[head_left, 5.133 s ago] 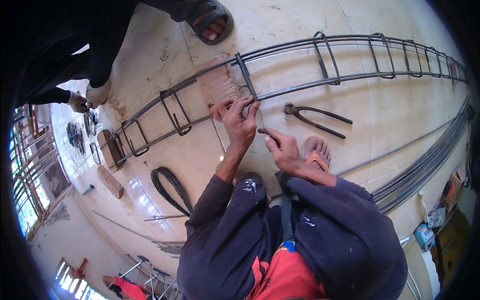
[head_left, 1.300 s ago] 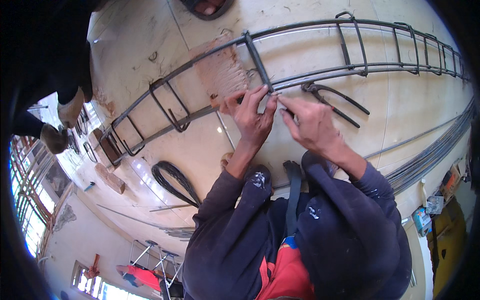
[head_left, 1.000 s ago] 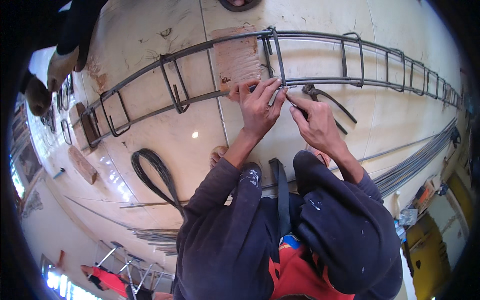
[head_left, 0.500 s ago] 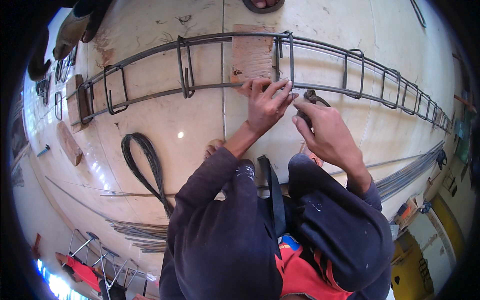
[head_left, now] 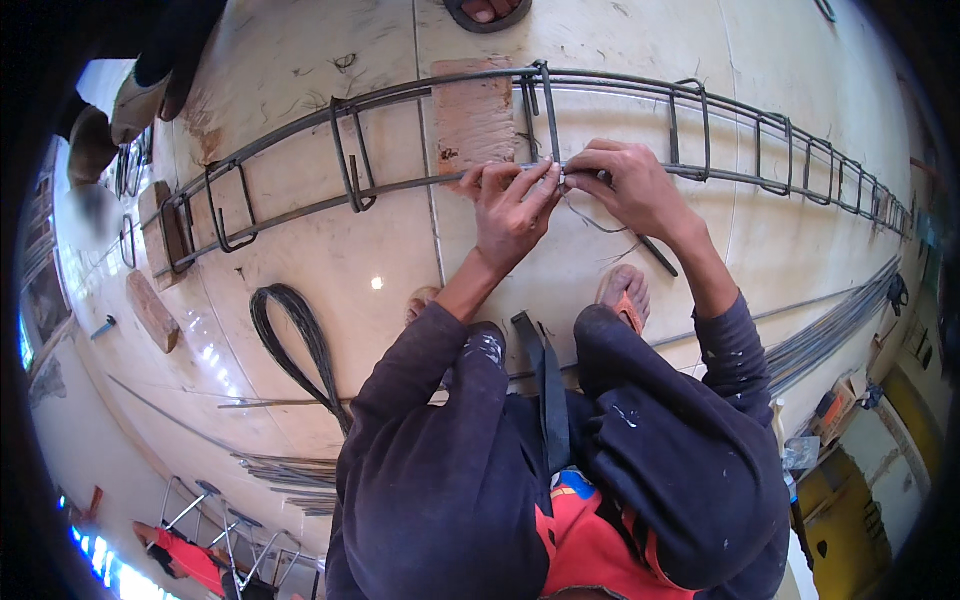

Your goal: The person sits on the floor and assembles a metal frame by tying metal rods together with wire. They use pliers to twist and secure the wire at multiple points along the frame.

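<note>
A long cage of steel reinforcing bars (head_left: 300,205) with square stirrups runs across in front of me. My left hand (head_left: 512,205) is closed at the near bar, thumb and fingers pinching the foot of a stirrup (head_left: 552,115). My right hand (head_left: 635,190) meets it from the right, its thumb and forefinger closed on what looks like a thin tie wire, mostly hidden by the fingers. Below the right hand a dark tool handle (head_left: 658,256) sticks out; its other end is covered, and whether the palm holds it is unclear.
Wooden blocks (head_left: 473,110) sit under the cage. A looped bundle of tie wire (head_left: 300,345) lies to my left, loose rods (head_left: 830,320) to my right. Another person's foot (head_left: 487,10) stands beyond the cage; gloved hands (head_left: 140,105) are at upper left.
My right hand has moved up to the stirrup joint beside my left fingers. The pincers' jaws that showed near it are now hidden. The whole view has shifted slightly.
</note>
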A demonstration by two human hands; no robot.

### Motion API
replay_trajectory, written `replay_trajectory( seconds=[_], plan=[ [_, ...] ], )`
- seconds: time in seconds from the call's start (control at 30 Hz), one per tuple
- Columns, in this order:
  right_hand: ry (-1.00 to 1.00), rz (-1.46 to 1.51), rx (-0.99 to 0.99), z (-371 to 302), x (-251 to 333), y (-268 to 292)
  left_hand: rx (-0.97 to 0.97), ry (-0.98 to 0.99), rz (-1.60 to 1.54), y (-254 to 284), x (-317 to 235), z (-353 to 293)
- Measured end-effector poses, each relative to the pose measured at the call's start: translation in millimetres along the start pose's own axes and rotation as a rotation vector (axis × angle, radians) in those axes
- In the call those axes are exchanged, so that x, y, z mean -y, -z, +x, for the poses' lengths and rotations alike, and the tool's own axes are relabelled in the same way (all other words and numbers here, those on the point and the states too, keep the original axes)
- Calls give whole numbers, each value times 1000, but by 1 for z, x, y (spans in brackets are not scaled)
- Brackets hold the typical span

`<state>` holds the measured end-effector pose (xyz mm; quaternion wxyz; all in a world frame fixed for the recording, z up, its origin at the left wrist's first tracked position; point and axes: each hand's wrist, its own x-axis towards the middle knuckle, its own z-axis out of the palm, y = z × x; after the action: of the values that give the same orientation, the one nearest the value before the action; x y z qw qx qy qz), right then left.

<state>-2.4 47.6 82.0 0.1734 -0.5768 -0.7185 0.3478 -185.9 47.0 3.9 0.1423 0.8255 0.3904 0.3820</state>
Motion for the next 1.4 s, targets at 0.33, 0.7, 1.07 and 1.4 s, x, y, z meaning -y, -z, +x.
replay_trajectory(
  seconds=[0.33,0.7,1.07,1.4],
  plan=[
    [127,-36,2,3,-16,-4,-64,80,-150,0,-3,-3],
    [178,-129,-523,-21,-16,-67,-16,235,-312,8,-4,11],
    [-202,104,-831,-19,10,-116,140,-56,-82,26,-11,41],
    [-592,510,-727,-11,20,-116,16,31,-285,31,-25,52]
  ],
)
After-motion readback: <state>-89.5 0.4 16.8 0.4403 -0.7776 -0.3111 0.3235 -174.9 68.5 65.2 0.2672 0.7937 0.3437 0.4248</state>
